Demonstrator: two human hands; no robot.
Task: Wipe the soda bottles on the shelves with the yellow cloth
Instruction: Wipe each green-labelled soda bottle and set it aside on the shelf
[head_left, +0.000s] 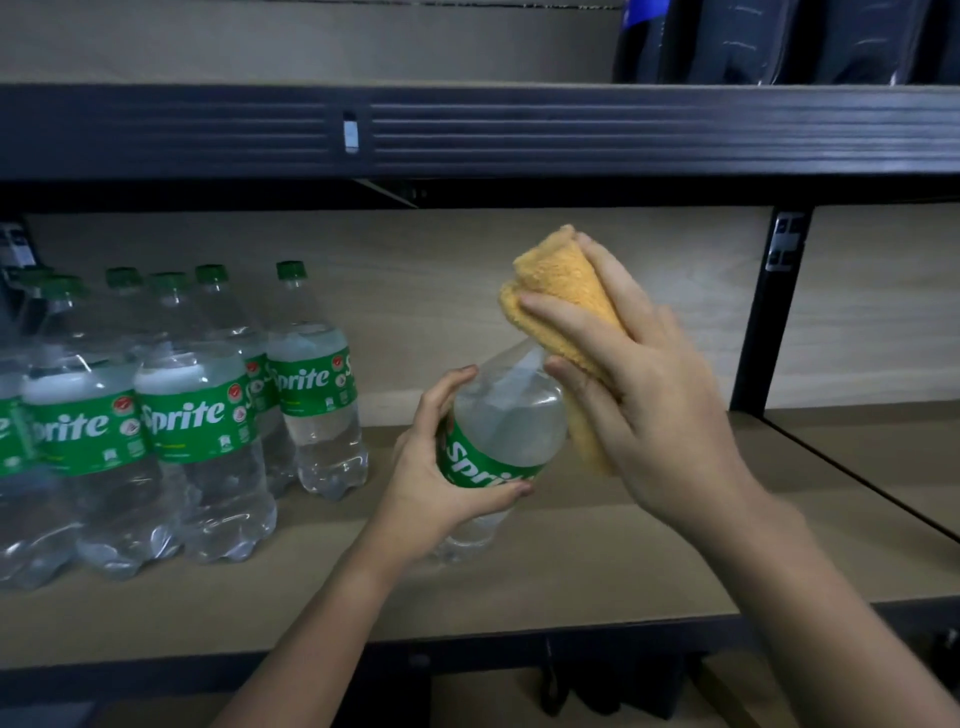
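My left hand (441, 467) grips a clear Sprite bottle (504, 415) by its green label and tilts it to the right over the shelf board. My right hand (639, 395) holds the folded yellow cloth (566, 296) wrapped around the bottle's neck and top, so the cap is hidden. On the left of the same shelf stand several more Sprite bottles (197, 415) with green caps, upright and close together.
The wooden shelf board (649, 561) stretches to the right of the held bottle. A dark metal beam (519, 135) of the upper shelf runs overhead, with dark bottles (779, 41) on it at the top right. A black upright post (769, 312) stands at the right.
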